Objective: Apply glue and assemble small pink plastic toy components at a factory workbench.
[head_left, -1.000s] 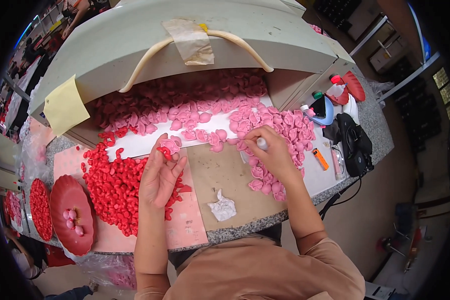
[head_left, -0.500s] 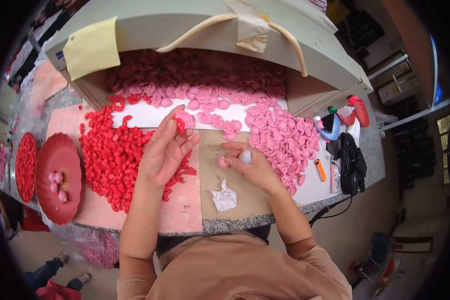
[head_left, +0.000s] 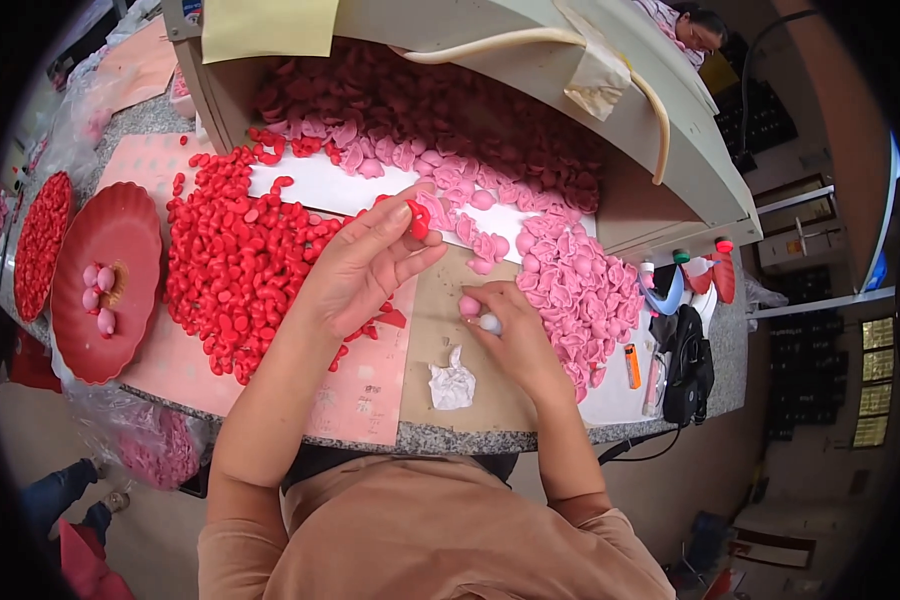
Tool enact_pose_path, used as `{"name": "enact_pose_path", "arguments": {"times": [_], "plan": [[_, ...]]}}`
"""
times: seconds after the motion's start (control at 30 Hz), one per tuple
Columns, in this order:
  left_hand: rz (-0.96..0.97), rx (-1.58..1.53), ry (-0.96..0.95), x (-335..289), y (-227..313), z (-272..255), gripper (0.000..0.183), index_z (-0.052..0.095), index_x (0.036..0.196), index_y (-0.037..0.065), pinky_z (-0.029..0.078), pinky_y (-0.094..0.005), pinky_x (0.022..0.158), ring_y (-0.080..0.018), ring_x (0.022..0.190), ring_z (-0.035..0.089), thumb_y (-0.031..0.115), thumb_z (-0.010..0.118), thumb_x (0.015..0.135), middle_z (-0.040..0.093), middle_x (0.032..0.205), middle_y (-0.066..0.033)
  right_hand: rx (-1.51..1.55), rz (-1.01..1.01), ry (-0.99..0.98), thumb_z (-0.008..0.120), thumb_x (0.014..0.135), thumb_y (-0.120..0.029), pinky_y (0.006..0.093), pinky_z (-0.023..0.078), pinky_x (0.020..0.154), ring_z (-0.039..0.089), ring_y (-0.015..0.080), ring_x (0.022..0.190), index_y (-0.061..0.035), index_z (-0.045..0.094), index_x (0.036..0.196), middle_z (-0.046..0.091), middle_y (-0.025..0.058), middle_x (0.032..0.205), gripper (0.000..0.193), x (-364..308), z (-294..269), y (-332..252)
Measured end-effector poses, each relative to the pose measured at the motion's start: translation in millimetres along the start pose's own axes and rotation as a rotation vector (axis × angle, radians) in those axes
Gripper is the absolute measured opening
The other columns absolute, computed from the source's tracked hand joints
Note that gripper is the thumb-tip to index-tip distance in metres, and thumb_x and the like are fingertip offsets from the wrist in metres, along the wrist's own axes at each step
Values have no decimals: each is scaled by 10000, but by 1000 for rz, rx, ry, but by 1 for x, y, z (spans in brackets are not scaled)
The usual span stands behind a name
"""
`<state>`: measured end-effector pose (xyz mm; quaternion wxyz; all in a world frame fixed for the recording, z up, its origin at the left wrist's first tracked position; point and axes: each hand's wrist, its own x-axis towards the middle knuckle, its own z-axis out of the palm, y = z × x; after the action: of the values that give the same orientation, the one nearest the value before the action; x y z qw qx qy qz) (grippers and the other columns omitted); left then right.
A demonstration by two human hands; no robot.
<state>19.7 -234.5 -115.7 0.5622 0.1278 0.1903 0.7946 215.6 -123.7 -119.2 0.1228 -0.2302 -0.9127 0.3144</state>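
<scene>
My left hand (head_left: pixel 365 265) is raised above the near edge of the red pile, palm partly turned up. Its thumb and forefinger pinch a small red curved piece (head_left: pixel 419 221). To the right, my right hand (head_left: pixel 520 335) is closed round a small pink ball-shaped piece (head_left: pixel 469 306) and a whitish, translucent rounded object (head_left: pixel 490 323), whose kind I cannot make out. Pink cupped pieces with round bumps (head_left: pixel 487 248) lie just beyond my fingers. A heap of glossy red pieces (head_left: pixel 255 265) is on the left, and a heap of pink ones (head_left: pixel 580 285) on the right.
A grey hood-like box (head_left: pixel 530 85) covers more pink pieces at the back. A red scalloped dish (head_left: pixel 130 235) holds several pink pieces at left. Crumpled white tissue (head_left: pixel 452 385) lies near the front edge. An orange lighter (head_left: pixel 632 366) and black pouch (head_left: pixel 685 370) are at right.
The view has tilted and shifted. My left hand, with the red piece, has moved a little right, nearer the loose pink pieces. My right hand keeps its hold.
</scene>
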Motion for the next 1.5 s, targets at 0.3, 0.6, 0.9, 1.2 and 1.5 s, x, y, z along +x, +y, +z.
{"name": "enact_pose_path", "arguments": {"times": [0.3, 0.6, 0.9, 1.2, 1.5], "plan": [[-59, 36, 6, -5, -8, 4, 386, 457, 1268, 30, 490, -384, 906, -164, 910, 600, 192, 520, 924, 606, 935, -36, 616, 300, 67, 628, 836, -107, 249, 436, 635, 558, 137, 853, -54, 566, 1155, 579, 25, 926, 330, 13, -13, 2], [-151, 40, -21, -9, -18, 10, 442, 418, 1302, 14, 501, -385, 882, -136, 870, 605, 192, 535, 914, 612, 947, -17, 1958, 167, -143, 647, 823, -167, 209, 373, 584, 435, 89, 768, -77, 388, 1309, 521, 68, 1090, 558, 25, -10, -6], [-174, 64, -9, -5, -26, 5, 413, 445, 1292, 41, 512, -366, 847, -146, 899, 608, 192, 530, 918, 610, 1020, -42, 923, 46, 281, 677, 776, -46, 235, 431, 668, 518, 104, 796, -20, 571, 1150, 548, 73, 1054, 390, 21, -5, -22], [-166, 143, 27, -4, -32, 6, 394, 470, 1271, 33, 526, -334, 838, -168, 997, 589, 160, 545, 906, 584, 1113, -70, 430, -195, 321, 683, 747, 14, 232, 451, 705, 538, 120, 803, -3, 608, 1097, 552, 78, 1038, 358, 21, -10, -28], [-156, 192, 13, -4, -32, 6, 433, 464, 1258, 15, 523, -367, 847, -225, 1025, 590, 195, 582, 883, 577, 1124, -106, 412, -213, 318, 688, 746, 9, 235, 457, 696, 547, 121, 793, -23, 615, 1099, 558, 77, 1046, 362, 23, -4, -25]]}}
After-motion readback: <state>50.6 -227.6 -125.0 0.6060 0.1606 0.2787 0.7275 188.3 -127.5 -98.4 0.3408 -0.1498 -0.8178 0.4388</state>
